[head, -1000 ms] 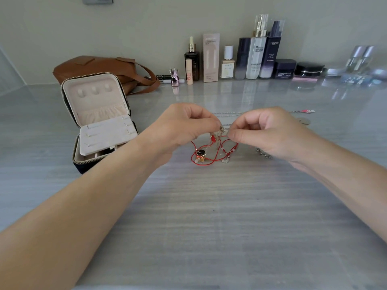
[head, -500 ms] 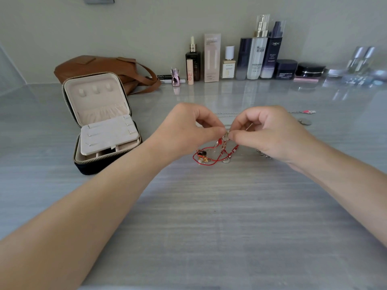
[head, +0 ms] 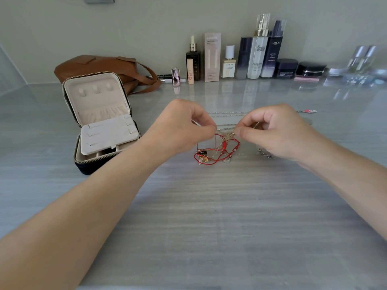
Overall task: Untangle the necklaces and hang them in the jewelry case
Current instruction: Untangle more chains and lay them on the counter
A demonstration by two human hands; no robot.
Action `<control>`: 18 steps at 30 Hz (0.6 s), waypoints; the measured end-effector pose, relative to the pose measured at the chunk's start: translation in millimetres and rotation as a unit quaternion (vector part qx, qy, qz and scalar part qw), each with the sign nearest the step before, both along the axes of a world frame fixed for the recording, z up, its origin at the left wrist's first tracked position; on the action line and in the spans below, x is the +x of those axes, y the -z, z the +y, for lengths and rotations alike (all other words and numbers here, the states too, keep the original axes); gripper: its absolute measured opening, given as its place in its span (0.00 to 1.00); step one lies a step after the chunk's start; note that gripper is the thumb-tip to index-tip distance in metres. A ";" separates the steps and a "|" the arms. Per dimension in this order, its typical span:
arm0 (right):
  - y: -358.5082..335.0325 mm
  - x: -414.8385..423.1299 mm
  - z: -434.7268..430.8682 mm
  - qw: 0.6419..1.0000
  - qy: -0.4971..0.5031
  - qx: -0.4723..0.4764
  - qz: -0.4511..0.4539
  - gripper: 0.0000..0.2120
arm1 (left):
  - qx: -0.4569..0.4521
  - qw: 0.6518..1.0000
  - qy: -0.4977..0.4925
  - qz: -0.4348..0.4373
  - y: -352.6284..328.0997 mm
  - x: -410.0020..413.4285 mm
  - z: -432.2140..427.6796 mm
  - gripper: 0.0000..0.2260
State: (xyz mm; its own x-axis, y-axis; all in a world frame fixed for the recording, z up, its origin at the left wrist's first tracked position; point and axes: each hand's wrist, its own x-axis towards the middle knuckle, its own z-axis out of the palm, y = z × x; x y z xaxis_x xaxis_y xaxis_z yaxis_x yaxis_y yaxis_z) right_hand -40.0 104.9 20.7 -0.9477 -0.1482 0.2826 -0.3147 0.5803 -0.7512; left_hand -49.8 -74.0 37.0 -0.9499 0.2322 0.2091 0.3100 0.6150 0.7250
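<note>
A tangle of necklaces (head: 216, 150), red cord wound with thin gold chain and small charms, hangs partly lifted off the grey table. My left hand (head: 180, 126) pinches a strand at the tangle's upper left. My right hand (head: 274, 130) pinches a strand at its upper right, a short gap from the left fingertips. A thin silver chain (head: 228, 114) lies on the table behind my hands. The jewelry case (head: 102, 120) stands open at the left, its cream lid upright with three hooks and a gathered pocket.
A brown leather bag (head: 98, 65) lies behind the case. Several cosmetic bottles and jars (head: 257, 57) line the back wall. A small silver piece (head: 266, 153) sits under my right hand, and a pink-tagged charm (head: 308, 111) lies farther right.
My hands have drawn slightly apart and the tangle hangs a little more spread out between them. The case and the other things have not moved.
</note>
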 end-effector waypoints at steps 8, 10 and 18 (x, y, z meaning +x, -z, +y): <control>1.8 -1.7 2.4 1.000 0.019 0.009 -0.004 0.08 | -0.019 0.999 -0.045 -0.001 0.5 -7.3 -5.9 0.06; 1.0 -1.1 1.7 1.000 0.022 0.012 0.003 0.09 | -0.052 0.997 -0.065 -0.007 1.3 -9.0 -7.8 0.04; -1.2 1.8 -1.4 1.000 0.011 0.017 0.011 0.10 | -0.182 0.979 -0.080 -0.035 7.6 -11.3 -11.6 0.02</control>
